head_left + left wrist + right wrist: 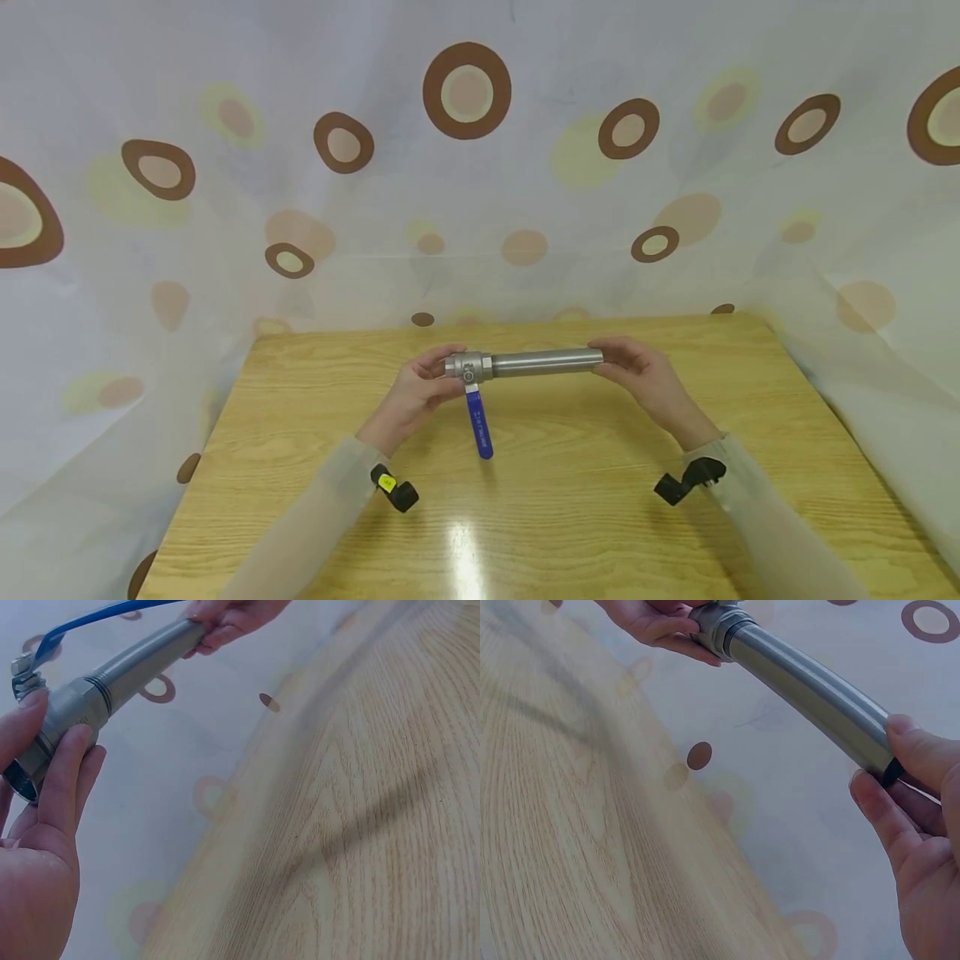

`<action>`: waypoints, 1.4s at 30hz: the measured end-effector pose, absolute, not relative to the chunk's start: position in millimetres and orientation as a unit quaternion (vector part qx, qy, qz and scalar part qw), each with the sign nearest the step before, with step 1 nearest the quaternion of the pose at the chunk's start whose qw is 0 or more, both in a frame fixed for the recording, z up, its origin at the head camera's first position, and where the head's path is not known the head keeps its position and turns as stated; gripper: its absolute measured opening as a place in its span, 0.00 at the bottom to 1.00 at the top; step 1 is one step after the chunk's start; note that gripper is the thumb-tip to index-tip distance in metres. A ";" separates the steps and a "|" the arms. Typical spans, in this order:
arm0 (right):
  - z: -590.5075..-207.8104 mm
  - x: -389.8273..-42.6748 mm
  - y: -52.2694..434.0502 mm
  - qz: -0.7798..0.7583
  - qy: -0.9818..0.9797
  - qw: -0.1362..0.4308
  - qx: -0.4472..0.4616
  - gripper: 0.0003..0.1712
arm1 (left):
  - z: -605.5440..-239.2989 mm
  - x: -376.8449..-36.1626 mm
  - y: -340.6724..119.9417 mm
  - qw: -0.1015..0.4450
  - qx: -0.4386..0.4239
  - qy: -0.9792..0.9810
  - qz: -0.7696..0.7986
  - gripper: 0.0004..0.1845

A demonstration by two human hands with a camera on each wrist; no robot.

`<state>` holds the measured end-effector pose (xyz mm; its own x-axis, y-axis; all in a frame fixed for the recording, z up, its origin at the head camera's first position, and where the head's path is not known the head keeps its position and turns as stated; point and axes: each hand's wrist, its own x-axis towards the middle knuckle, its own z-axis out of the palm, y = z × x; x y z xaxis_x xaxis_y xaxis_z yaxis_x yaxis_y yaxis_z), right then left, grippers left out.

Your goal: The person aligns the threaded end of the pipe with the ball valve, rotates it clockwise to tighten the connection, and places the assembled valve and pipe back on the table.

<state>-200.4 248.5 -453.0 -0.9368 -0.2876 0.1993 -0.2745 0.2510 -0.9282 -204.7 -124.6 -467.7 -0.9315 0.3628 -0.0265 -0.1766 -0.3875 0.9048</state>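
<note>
We grip valve [468, 367] in left hand [414, 397], pipe [546, 362] end in right hand [647, 377]; keep it level, blue lever [478, 423] at 6 o'clock.

The blue handle [90, 619] runs off the top edge in the left wrist view (its lettering unreadable from the head view).

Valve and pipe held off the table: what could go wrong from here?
1. The right hand holds the pipe only by its end; it might slip.
2. The blue lever hangs down near the table and could knock it if lowered.
3. The left hand grips the valve body near its open end.
</note>
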 end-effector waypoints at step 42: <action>-449.7 -200.3 250.8 -0.576 0.799 0.015 -0.174 0.27 | -462.7 -202.0 -124.0 0.165 0.074 0.531 0.828 0.30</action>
<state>-200.3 250.8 -449.7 -0.9389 -0.2955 0.1765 -0.2609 0.2765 -0.9249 -202.0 -124.0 -462.7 -0.9347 0.3516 -0.0519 -0.1937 -0.3816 0.9038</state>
